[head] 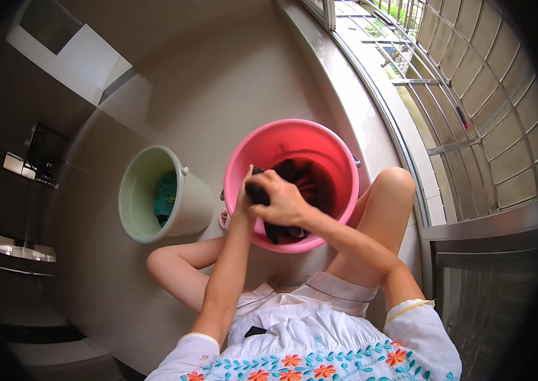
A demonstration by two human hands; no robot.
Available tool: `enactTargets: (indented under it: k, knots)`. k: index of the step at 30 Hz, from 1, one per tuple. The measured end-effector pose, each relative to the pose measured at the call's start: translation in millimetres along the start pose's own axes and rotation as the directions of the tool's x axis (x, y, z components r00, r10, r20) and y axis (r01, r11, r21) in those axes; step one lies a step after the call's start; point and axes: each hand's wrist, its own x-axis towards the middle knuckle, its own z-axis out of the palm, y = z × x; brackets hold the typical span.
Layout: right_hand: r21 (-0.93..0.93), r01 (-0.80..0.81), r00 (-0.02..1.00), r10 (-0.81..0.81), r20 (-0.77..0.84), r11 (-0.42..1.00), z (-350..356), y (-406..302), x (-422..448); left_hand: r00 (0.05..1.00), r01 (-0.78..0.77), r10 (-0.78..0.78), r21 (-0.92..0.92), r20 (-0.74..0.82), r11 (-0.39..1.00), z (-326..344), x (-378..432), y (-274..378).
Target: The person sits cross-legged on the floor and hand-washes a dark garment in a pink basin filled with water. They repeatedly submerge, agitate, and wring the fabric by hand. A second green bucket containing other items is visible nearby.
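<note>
A pink plastic bucket (pixel 250 138) stands on the floor between my knees, with dark wet cloth (pixel 276 233) and dark liquid inside. Over its left side, my right hand (pixel 280 197) grips a bunched black cloth (pixel 257 193). My left hand (pixel 246 190) is upright against the same cloth, partly hidden behind it and my right hand; how far its fingers close cannot be made out. Left of the pink bucket, a pale green plastic bucket (pixel 195 205) leans open towards the left in view and holds a teal cloth (pixel 166 195).
A tiled ledge (pixel 345 95) and window track run along the right, with metal window bars (pixel 459 143) beyond. My bent knees flank the pink bucket. Its dark handle joint (pixel 356 161) is close to the ledge. Tiled floor (pixel 202 85) extends ahead.
</note>
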Motion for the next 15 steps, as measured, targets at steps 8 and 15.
enactTargets:
  k: [8,15]
  knots:
    - [-0.417,0.095,0.946,-0.212,-0.245,0.904,26.4,45.2,11.1,0.971,-0.188,0.181,-0.027,-0.157,0.982,30.0,-4.3,-34.6]
    - [-0.186,-0.216,0.954,0.167,-0.248,0.959,0.8,49.3,29.5,0.990,-0.125,0.131,0.101,-0.052,0.987,38.9,-16.0,-10.9]
